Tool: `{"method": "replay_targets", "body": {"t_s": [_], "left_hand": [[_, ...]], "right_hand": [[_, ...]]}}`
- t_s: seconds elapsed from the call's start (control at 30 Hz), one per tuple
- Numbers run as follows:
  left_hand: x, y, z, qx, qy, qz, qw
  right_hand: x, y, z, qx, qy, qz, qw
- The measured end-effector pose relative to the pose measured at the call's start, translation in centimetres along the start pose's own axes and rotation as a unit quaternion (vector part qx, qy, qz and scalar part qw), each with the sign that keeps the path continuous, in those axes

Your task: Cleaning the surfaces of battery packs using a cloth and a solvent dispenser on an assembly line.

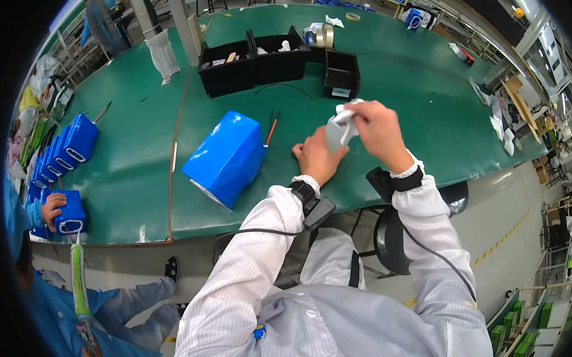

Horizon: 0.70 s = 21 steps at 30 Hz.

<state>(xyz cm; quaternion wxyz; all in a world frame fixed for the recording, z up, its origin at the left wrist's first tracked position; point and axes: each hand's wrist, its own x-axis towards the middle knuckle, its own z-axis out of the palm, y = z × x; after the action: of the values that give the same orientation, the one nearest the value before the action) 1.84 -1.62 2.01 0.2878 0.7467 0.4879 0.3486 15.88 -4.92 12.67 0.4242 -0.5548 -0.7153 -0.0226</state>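
Head view: a pale bottle-shaped item (pixel 333 137) sits between the wearer's two hands, just right of centre and above mid-height in the frame. Whitish, tilted; exact kind hard to tell from where I stand, fingers cover much of it. Left hand (pixel 317 159) low on the green-topped table, fingers closed round the item's lower part. Right hand (pixel 378 126) above it, thumb and fingers pinched on the white upper end; little gap visible.

Both wrists carry black strapped modules (pixel 317 210) with a thin cable over white striped sleeves.

Left of the hands, near centre frame: a large blue-wrapped battery pack (pixel 226 157), set at a slant, apart from both hands. Red and black leads (pixel 272 129) at its right side.

Upper centre: two black bins (pixel 226 79) side by side, small pieces inside; a smaller black bin (pixel 341 80) to their right, just beyond the pale item. Thin black strip (pixel 282 85) curved on the table in front. Tape roll (pixel 353 16) farther back.

Left edge: row of blue packs (pixel 74 144). Below it, a co-worker in blue, one hand (pixel 54 209) on a blue pack, a green-bodied tube (pixel 79 280) pointed at it.
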Motion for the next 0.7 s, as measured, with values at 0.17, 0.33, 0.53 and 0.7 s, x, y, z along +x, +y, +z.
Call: {"method": "replay_targets", "body": {"t_s": [0.17, 0.33, 0.53, 0.7], "left_hand": [[-0.2, 0.8, -0.3, -0.004, 0.001, -0.01, 1.0], [-3.2, 0.2, -0.7, -0.035, -0.001, 0.005, 0.999], [-13.2, 0.0, -11.4, -0.121, -0.026, 0.212, 0.969], [-14.8, -4.0, -20.1, 0.074, 0.274, 0.178, 0.942]], "right_hand": [[-0.5, -0.4, 0.0, -0.032, 0.022, -0.034, 0.999], [-0.8, -0.5, -0.2, 0.073, 0.04, 0.047, 0.995], [-1.0, -3.3, -0.7, 0.58, 0.057, 0.229, 0.779], [0.8, -7.5, 2.9, 0.552, -0.028, 0.203, 0.808]]}}
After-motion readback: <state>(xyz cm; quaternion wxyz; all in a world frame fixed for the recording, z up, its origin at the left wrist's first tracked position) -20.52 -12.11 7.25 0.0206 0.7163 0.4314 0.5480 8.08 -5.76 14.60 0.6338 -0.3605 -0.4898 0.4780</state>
